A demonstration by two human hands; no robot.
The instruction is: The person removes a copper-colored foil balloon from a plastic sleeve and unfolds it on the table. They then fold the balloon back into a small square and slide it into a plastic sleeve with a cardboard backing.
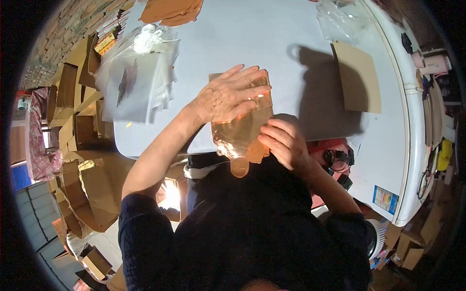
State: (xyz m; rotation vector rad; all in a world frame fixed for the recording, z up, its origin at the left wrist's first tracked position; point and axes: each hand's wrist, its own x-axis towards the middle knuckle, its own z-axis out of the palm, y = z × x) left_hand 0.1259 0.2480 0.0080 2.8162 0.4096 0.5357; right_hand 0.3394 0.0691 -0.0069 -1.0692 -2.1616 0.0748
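Observation:
A glossy clear plastic bag (pixel 242 127) lies at the table's near edge, with an orange-brown cut-out sheet (pixel 257 151) showing through it. A rounded tab (pixel 239 168) sticks out past the table edge toward my body. My left hand (pixel 230 96) rests flat across the upper part of the bag, fingers stretched out. At the bag's lower right side, my right hand (pixel 286 141) grips the edge between curled fingers and thumb; the thumb is mostly hidden.
A stack of clear plastic bags (pixel 138 80) lies at left on the table (pixel 242 34). Orange-brown sheets (pixel 172 12) are at the far edge. A cardboard piece (pixel 357 77) and crumpled clear plastic (pixel 342 22) lie at right. Cardboard boxes (pixel 97 194) stand at left.

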